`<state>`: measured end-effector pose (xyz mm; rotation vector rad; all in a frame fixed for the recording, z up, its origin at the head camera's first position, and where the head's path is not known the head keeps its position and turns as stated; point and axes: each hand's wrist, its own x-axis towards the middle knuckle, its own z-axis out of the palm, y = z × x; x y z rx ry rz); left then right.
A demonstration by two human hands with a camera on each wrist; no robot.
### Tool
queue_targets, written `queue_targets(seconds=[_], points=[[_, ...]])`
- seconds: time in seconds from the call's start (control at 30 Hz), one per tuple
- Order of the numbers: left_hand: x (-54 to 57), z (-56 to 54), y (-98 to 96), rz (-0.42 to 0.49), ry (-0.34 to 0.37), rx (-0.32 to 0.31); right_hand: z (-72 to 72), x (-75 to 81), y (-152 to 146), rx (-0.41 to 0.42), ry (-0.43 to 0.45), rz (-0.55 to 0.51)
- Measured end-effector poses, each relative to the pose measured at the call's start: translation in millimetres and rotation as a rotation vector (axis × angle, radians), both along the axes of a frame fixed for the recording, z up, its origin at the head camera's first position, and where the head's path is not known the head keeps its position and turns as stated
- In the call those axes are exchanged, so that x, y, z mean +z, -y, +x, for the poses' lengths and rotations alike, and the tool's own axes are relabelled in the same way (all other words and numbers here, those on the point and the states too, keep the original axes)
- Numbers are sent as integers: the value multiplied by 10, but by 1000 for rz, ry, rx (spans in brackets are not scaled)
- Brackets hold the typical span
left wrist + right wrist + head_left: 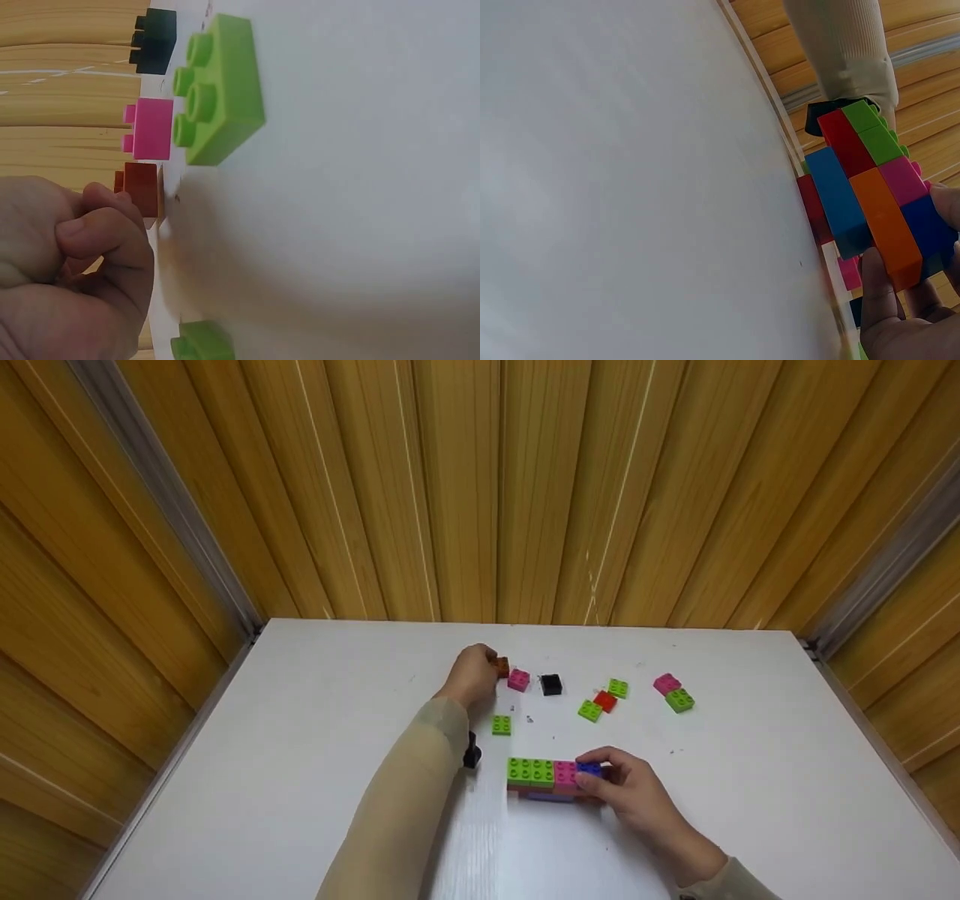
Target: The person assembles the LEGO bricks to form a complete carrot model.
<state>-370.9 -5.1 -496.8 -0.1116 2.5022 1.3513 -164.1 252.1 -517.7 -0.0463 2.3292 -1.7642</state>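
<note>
At the far side of the table, my left hand (471, 675) has curled fingers at an orange-brown brick (502, 667) and pinches it; the left wrist view shows the brick (141, 189) just past the fingertips, which partly hide it. Nearer the front, my right hand (634, 795) grips the right end of a built block of toy bricks (531, 771), thumb and fingers around its blue brick (590, 769). Green and pink bricks top the block. The right wrist view reveals red, light blue and orange bricks (885, 225) below them.
Right of the left hand lie a pink brick (518, 680) and a black brick (551, 685). A green brick (501, 725) sits behind the block. Further right are a red brick (605, 701) between two green ones, and a pink-and-green pair (679, 700). Wood-pattern walls (450, 495) enclose the white table.
</note>
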Motion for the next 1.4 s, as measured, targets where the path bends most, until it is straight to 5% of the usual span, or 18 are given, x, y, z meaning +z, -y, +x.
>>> queue_targets(seconds=[0.67, 1.4], points=[[302, 184, 263, 22, -14, -36, -21, -8, 16, 3, 5, -13], [413, 1315, 454, 174, -177, -146, -45, -19, 15, -3, -6, 48]])
